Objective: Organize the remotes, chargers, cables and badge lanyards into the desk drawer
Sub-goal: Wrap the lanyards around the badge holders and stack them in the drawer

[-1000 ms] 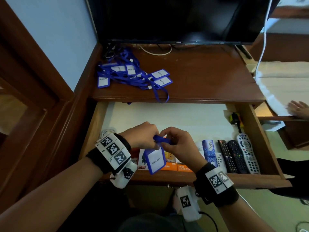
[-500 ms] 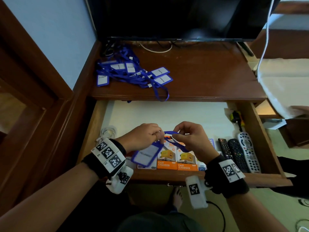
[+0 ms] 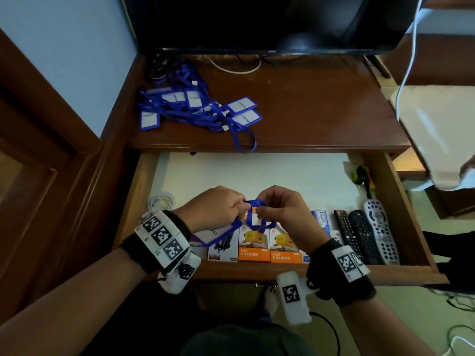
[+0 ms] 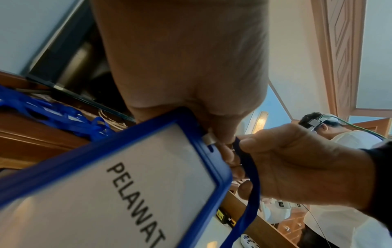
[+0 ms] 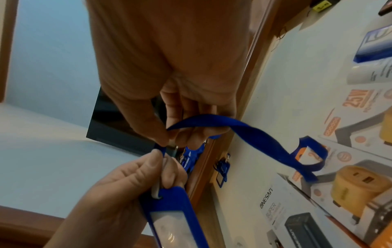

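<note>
While both pinch flat woven strap (image 5: 250, 132), rigid, seemingly plastic badge (image 4: 118, 176) dangles

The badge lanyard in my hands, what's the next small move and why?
Probably wind the strap around the badge. Your left hand pinches the badge's clip end, your right hand holds the strap, and a loose loop dangles over the charger boxes.

The flat blue woven-cloth lanyard strap (image 5: 250, 132) looks matt. It ends at a small bright metal clip (image 4: 208, 139) on the blue plastic badge holder (image 4: 216, 169), whose clear window is glossy. The reddish-brown wooden table (image 3: 308, 111) is smooth and polished; the orange cardboard charger boxes (image 3: 270, 250) look glossy.
</note>
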